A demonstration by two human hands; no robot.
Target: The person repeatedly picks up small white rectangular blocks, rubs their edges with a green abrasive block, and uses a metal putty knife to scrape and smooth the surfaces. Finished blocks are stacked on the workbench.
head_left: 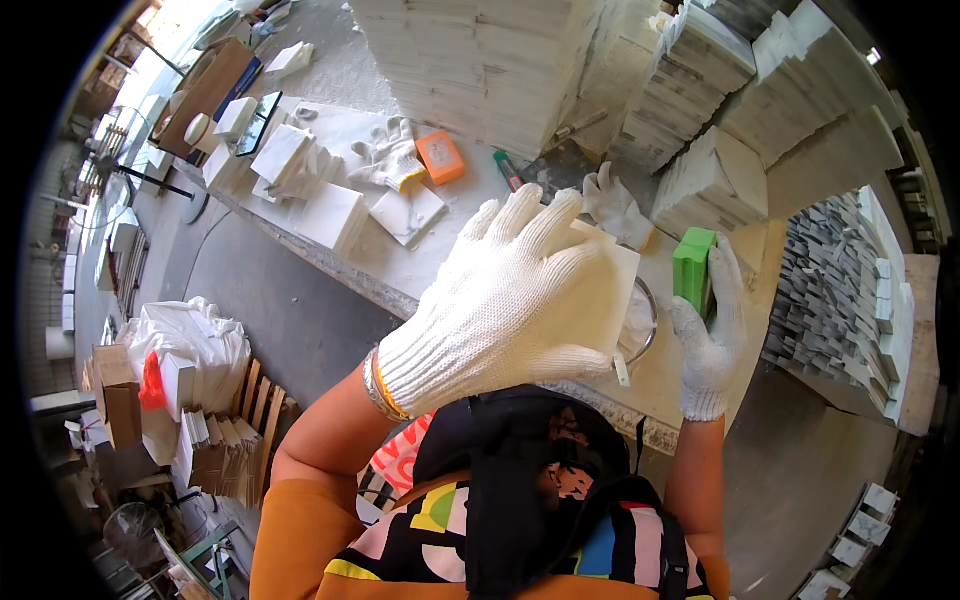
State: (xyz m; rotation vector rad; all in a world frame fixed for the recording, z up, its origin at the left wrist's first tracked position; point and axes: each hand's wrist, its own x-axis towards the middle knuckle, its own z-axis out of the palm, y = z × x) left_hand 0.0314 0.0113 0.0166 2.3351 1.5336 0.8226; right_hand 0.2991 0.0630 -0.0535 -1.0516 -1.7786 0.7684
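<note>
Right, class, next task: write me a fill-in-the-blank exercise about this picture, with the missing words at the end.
1. The right grip holds a block coloured ____.
2. The grip lying over a white slab is the ____ one.
3. On the table, the boxy piece beside the farther-left loose glove is coloured ____.

Missing words: green; left; orange.

At three o'clock, the pale tile was part-hidden by the left hand! Farther out, the green block was partly covered by the right hand! At twelve, the slab stack was cropped up top!
</note>
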